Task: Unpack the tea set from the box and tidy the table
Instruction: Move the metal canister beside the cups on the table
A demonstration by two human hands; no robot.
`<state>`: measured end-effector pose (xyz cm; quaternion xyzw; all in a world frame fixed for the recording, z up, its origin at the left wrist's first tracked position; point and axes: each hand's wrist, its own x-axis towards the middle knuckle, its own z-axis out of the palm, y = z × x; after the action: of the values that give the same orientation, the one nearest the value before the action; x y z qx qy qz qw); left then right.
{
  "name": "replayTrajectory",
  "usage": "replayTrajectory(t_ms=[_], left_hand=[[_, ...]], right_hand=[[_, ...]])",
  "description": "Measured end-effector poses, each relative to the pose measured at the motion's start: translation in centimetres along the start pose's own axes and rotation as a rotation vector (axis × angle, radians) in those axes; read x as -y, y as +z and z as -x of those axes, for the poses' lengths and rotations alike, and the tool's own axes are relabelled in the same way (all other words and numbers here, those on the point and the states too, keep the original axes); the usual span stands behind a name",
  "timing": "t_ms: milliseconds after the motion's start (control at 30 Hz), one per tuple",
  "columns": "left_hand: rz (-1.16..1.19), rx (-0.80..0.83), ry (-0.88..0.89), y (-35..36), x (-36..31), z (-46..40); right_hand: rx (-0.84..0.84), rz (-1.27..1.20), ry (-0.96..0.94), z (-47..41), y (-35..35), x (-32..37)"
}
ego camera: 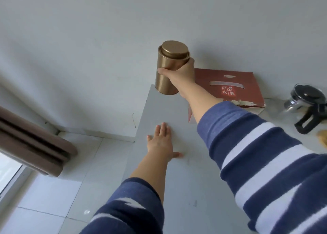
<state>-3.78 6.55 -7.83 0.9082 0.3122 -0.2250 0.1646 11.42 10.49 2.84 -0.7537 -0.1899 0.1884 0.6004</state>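
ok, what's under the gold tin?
The gold tin is gripped by the right hand at the far corner of the grey table. Its base edge seems at the tabletop, but whether it rests or hovers can't be told. The base underside is hidden.

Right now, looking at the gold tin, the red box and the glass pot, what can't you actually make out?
- Gold tin, head view: its contents, lid on; whether its base touches the table, unclear at this angle; the right hand covers part of its side.
- Red box: its inside; only the top panel shows, the right forearm crosses its near left corner.
- Glass pot: cut off by the right edge.
- Tan thing: mostly out of frame.
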Motion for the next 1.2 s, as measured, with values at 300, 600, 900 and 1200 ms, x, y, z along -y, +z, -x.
replayTrajectory(t_ms=[300, 600, 900, 1200], left_hand=[[0.077, -0.120, 0.047, -0.6, -5.0, 2.1], [0.116, -0.084, 0.409, 2.5, -24.3, 3.8], [0.140, -0.061, 0.383, 8.6, -41.5, 2.6], [0.134, -0.408, 0.180, 13.5, -48.2, -0.6]], right_hand=[[-0.157, -0.098, -0.048, 4.5, -13.3, 4.1], [-0.469, 0.017, 0.009, 9.0, -33.0, -0.7], [-0.616, 0.121, 0.076, 8.8, -54.1, -7.8], [-0.646, 0.155, 0.085, 1.9, -66.6, -13.0]])
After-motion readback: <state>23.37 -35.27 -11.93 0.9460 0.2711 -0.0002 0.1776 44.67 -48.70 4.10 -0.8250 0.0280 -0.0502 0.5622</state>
